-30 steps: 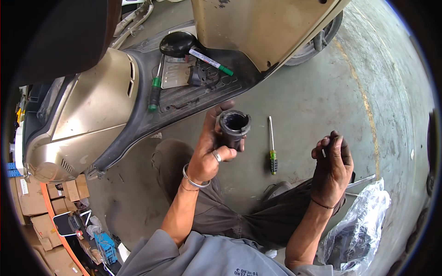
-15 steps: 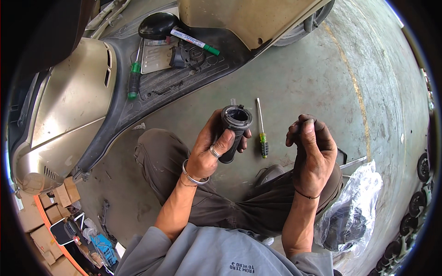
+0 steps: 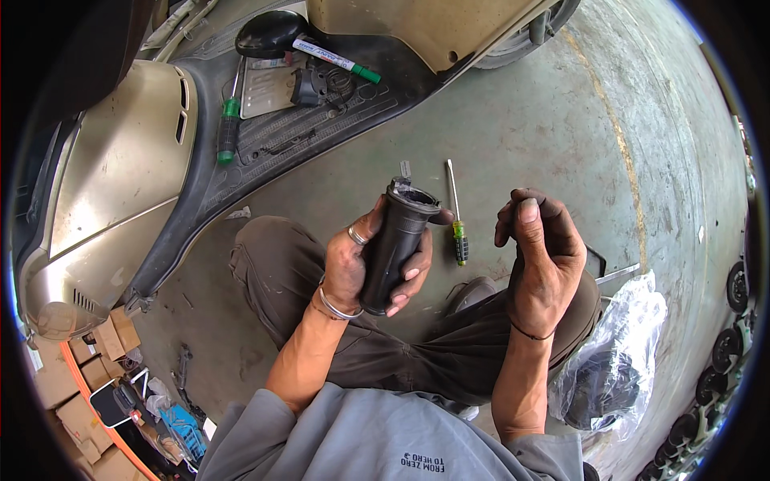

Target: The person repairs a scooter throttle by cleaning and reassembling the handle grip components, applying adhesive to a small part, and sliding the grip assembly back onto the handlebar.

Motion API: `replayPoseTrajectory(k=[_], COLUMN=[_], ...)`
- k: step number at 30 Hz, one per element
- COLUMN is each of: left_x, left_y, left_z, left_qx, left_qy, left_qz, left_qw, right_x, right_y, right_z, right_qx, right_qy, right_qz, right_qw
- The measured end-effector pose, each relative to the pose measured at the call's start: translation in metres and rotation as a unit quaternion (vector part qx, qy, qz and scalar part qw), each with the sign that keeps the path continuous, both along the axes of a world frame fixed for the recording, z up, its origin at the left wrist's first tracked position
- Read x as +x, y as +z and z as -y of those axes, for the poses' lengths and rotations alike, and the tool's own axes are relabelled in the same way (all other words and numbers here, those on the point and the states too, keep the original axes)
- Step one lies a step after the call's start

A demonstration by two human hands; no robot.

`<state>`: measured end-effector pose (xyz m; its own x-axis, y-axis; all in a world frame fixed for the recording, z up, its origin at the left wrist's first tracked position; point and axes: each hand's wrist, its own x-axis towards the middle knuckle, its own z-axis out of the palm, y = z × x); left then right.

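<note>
the black tube (image 3: pixel 394 256), gripped in the left hand (image 3: pixel 346 260), has just been turned: half a second ago its mouth tipped more toward the view and the thumb crossed its front, while now the thumb is off that face and more of the side shows. that seems to make the outer wall easier to check than the inside. the right hand (image 3: pixel 544 260), held apart, is curled; whether it pinches something i cannot tell. between them, farther down, a screwdriver (image 3: pixel 459 236) lies on the floor (image 3: pixel 529 144).
</note>
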<state>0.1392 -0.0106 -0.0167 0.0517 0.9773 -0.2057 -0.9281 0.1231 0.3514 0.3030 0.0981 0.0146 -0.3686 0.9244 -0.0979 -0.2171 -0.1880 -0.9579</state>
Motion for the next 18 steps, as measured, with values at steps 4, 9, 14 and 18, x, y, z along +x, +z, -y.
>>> replayPoseTrajectory(k=[4,9,14,18], left_x=[-0.006,-0.005,-0.004,-0.004], left_y=[-0.002,-0.005,-0.004,-0.003], left_z=[0.003,0.008,0.009,0.012], left_qx=[0.030,0.027,0.032,0.023], left_qy=[-0.028,-0.053,-0.076,-0.092], left_qz=[0.081,0.122,0.118,0.126], left_qw=[0.996,0.991,0.990,0.987], right_x=[0.000,-0.001,-0.001,-0.001], right_y=[0.000,0.000,0.001,0.001], right_z=[0.001,0.001,0.001,0.000], right_qx=[0.012,0.046,0.034,0.020], right_qy=[0.011,0.015,0.011,0.019], right_qz=[0.009,0.035,0.020,0.004], right_qw=[1.000,0.998,0.999,1.000])
